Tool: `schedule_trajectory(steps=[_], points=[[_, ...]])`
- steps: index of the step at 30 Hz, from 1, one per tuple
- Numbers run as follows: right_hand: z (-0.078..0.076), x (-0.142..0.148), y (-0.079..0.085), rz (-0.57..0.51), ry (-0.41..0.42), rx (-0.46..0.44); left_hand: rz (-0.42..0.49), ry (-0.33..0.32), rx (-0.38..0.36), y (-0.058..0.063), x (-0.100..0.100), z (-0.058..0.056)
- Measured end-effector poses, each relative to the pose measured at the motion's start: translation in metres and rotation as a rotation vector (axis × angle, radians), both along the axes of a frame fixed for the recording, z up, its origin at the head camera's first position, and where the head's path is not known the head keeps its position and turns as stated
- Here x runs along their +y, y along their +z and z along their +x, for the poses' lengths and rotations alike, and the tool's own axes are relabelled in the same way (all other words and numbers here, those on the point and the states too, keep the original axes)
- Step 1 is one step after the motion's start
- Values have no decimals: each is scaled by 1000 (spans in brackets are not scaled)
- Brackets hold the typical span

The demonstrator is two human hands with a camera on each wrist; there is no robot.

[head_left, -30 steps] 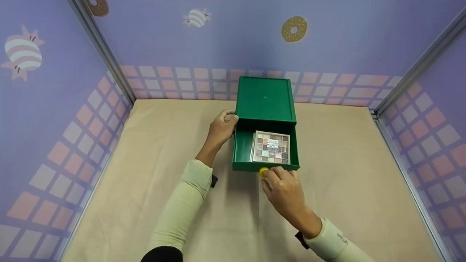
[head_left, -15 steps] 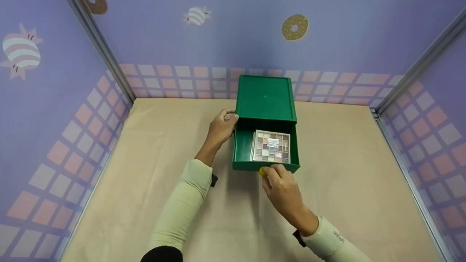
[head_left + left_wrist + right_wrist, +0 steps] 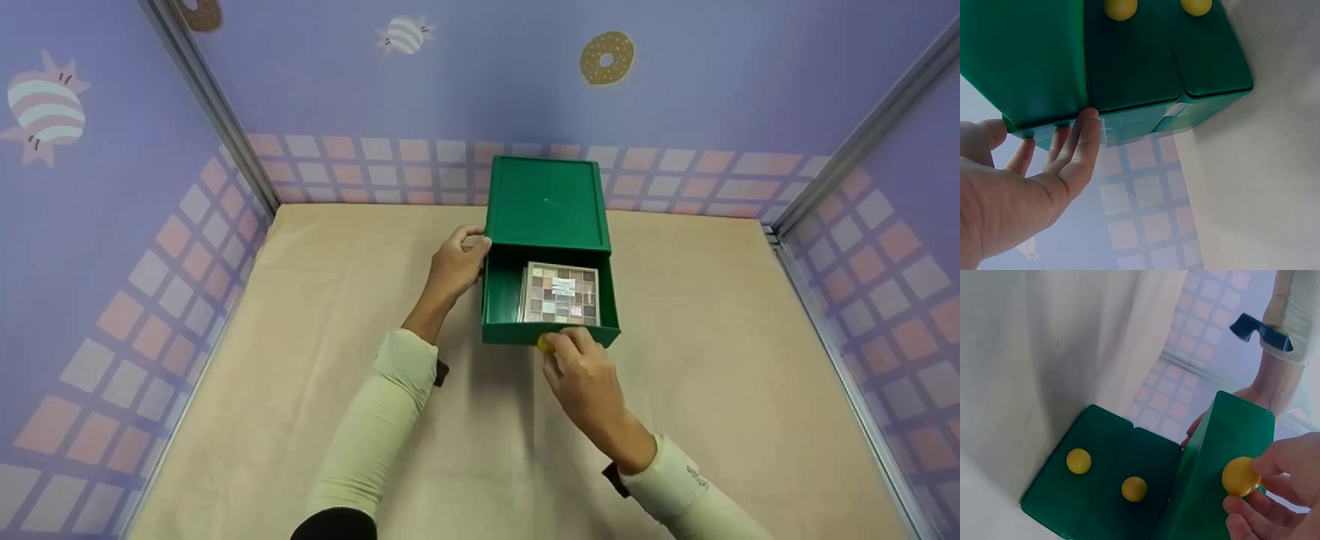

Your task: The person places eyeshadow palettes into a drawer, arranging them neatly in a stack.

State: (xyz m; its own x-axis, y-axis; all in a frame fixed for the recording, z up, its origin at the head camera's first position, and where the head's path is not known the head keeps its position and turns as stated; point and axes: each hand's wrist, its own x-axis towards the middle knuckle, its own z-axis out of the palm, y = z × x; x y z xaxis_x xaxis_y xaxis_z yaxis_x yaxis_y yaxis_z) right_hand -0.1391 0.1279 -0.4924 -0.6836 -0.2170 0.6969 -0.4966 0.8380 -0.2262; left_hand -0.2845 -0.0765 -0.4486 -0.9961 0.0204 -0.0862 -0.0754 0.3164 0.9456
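Observation:
A green drawer cabinet (image 3: 546, 199) stands against the back wall, its top drawer (image 3: 510, 334) pulled partly out toward me. Stacked eyeshadow palettes (image 3: 562, 296) lie toward the right of that drawer, the upper one showing a grid of many shades and a white label. My right hand (image 3: 585, 375) pinches the drawer's round yellow knob (image 3: 1240, 476) between thumb and fingers. With fairly straight fingers, my left hand (image 3: 456, 259) touches the cabinet's left side near its front edge; the left wrist view shows those fingertips (image 3: 1090, 114) on the side wall.
Below the pulled-out drawer, two closed drawers (image 3: 1109, 439) each carry a yellow knob (image 3: 1134, 489). A cream cloth (image 3: 337, 300) covers the table. Purple walls (image 3: 480, 82) with candy and doughnut prints enclose three sides, joined by metal posts (image 3: 225, 127).
The top drawer has slid a little inward, away from me, with the palettes inside. My right hand has moved along with its knob. The left hand has stayed on the cabinet's side.

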Motion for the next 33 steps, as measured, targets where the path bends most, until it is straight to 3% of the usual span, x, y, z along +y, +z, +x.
schedule_trajectory(steps=[33], points=[[-92, -9, 12, -133, -52, -183, 23, 2, -19, 1, 1, 0]])
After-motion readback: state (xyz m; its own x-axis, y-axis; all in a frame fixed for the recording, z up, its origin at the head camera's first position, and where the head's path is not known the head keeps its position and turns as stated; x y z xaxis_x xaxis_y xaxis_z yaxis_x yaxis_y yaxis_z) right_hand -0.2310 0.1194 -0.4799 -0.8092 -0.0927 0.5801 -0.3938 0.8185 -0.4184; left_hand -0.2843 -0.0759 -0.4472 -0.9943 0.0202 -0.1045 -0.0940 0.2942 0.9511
